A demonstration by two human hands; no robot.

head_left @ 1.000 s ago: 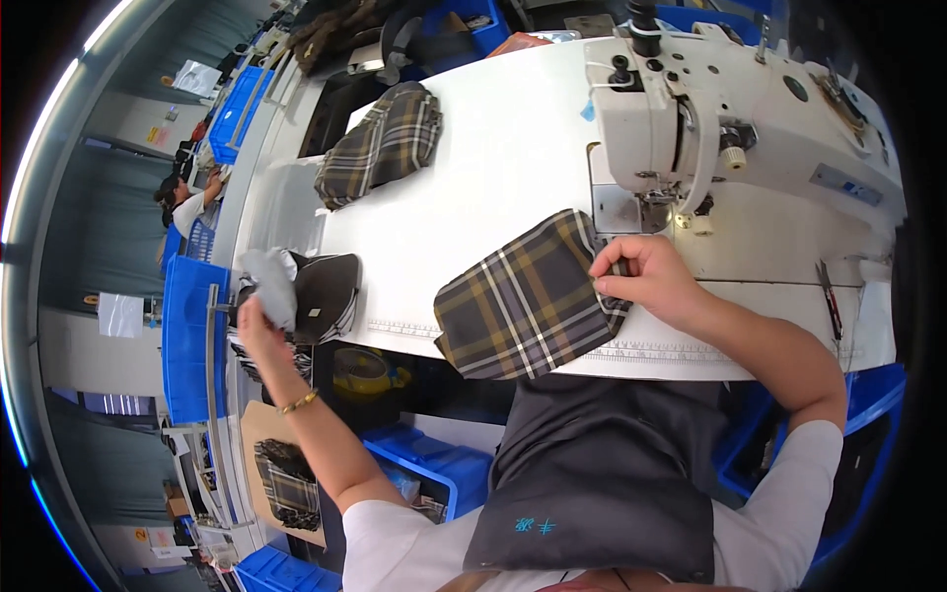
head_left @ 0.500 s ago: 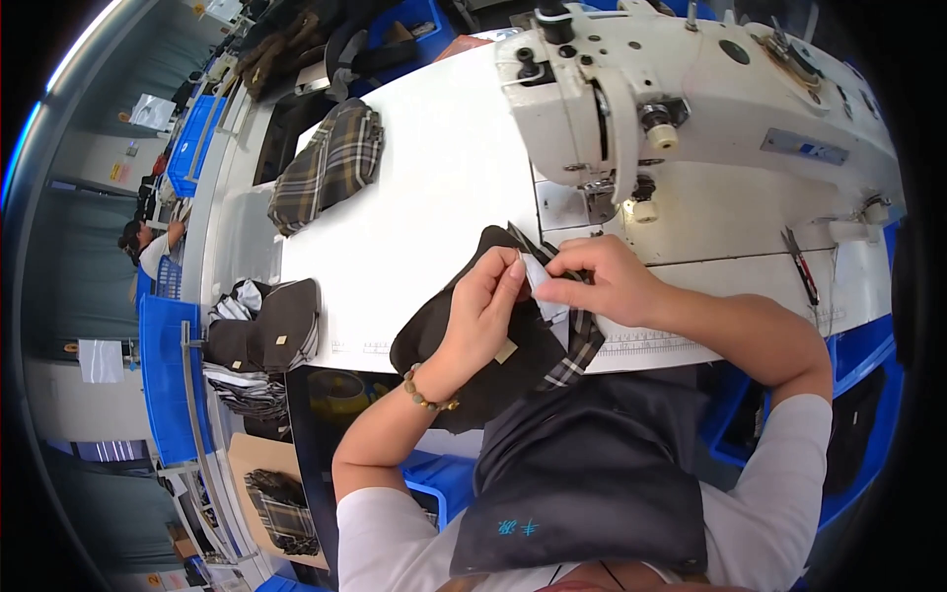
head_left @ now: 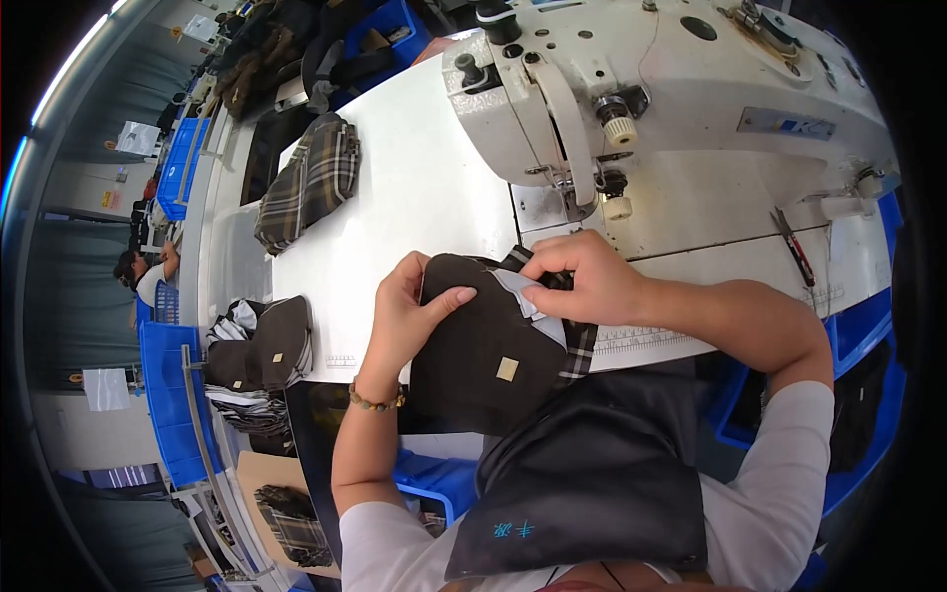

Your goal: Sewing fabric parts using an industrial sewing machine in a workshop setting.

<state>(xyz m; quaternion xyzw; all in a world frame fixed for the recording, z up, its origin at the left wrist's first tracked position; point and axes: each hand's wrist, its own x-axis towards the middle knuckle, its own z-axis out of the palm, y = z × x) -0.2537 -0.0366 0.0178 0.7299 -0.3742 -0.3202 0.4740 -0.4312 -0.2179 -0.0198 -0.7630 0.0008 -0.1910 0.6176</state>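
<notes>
A dark brown fabric piece point(head_left: 473, 355) with a small pale sticker and white lining hangs between my hands at the table's front edge. My left hand point(head_left: 416, 301) pinches its upper left edge, thumb on top and fingers behind. With thumb and forefinger my right hand point(head_left: 584, 281) grips the edge near the white lining point(head_left: 535, 314). Black-and-white plaid cloth point(head_left: 578, 353) shows along the right side, under the brown piece. The sewing machine's needle area point(head_left: 572, 192) stands just beyond my right hand, apart from the cloth.
The white sewing machine point(head_left: 681, 79) fills the upper right. Red-handled thread snips point(head_left: 794, 249) lie at the right. A plaid bundle point(head_left: 314, 183) rests at the back left, and stacked brown pieces point(head_left: 258, 345) at the left edge. A blue bin point(head_left: 434, 479) sits below; another person point(head_left: 148, 274) works far left.
My left hand has moved left, away from my right hand, to the brown piece's upper left edge. The piece is now spread flatter, with its sticker fully exposed.
</notes>
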